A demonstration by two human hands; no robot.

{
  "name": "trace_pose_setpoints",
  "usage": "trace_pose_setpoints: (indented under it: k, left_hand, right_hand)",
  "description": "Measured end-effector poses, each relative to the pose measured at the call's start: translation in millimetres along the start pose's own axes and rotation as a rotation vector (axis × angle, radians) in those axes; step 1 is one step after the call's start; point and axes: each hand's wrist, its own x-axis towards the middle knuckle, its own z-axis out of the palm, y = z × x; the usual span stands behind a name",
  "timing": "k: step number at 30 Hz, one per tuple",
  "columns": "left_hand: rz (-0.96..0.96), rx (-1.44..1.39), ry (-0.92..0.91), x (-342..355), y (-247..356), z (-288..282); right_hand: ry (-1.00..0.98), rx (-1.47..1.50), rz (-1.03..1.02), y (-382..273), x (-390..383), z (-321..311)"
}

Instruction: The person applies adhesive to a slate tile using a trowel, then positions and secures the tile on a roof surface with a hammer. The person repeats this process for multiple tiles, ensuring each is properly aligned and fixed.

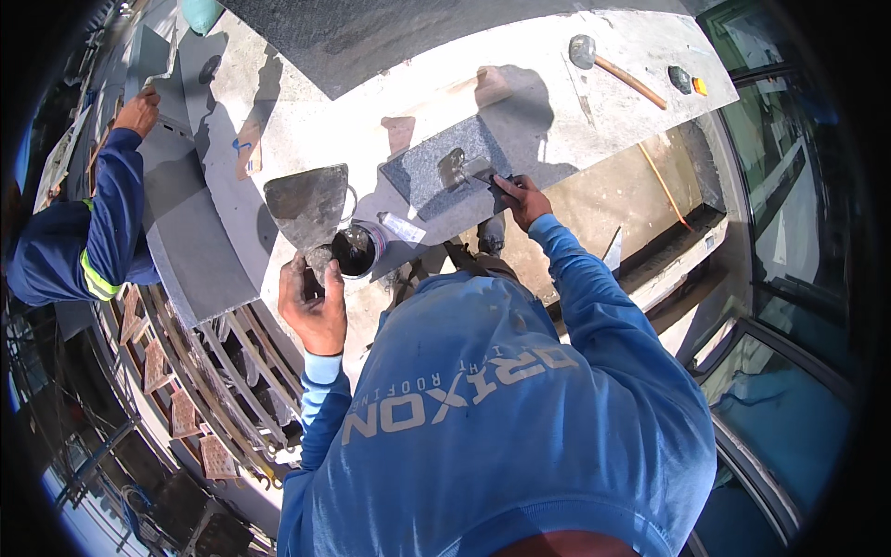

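My right hand (525, 201) grips a putty knife (480, 169) whose blade rests on a speckled grey stone tile (415, 178). A dark, wet-looking patch of paste (451, 168) lies on the tile beside the blade. At the near edge of the table, my left hand (313, 311) is curled, thumb and fingers around something greyish that I cannot make out. Just right of its fingertips stands an open tin (380, 239) with dark paste inside and a raised wire handle. Behind it lies a flat grey plate (310, 197). A white tube-like item (402, 227) lies between tin and tile.
A mallet (629, 81) with a wooden handle lies at the far right, beside a small dark and yellow object (699, 86). At left, a co-worker's hand (138, 111) holds a tool over grey slabs (200, 237). Large dark stone (343, 42) spans the far side. Glass panels (789, 223) stand right.
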Motion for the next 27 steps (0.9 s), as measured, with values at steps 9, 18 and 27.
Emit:
trace_pose_setpoints:
  k: [9, 18, 27]
  left_hand:
    - [-0.173, -0.235, 0.187, 3, -17, 5]
    - [-0.293, -0.016, 0.288, -6, -48, -25]
    - [-0.345, -0.099, 0.468, -34, -66, -67]
  right_hand:
    - [-0.208, -0.195, 0.015, 21, -8, -61]
    - [0.122, -0.039, -0.039, 31, 73, -56]
    - [-0.002, -0.056, -0.128, -126, 36, 10]
